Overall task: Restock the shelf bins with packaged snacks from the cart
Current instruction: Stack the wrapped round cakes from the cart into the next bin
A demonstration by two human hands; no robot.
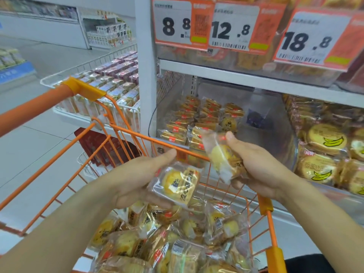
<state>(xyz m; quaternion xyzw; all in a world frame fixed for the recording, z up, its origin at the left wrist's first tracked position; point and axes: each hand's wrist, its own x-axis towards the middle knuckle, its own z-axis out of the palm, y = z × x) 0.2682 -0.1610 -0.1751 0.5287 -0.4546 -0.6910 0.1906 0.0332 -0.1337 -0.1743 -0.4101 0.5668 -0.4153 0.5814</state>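
Lying heaped in cart (265, 205): snack packets (169, 243). Hovering above heap: left hand (136, 180) holding packet (177, 185), right hand (258, 168) holding second packet (222, 156). Standing beyond cart: shelf bin (279, 134), stocked at left. Hanging above: price tags (234, 26).

A snack pack (178, 184) per hand (above cart (266, 205))

Shop aisle: price signs (235, 26) above stocked shelf bins (199, 119), orange wire cart (110, 138) of packaged snacks (177, 243).
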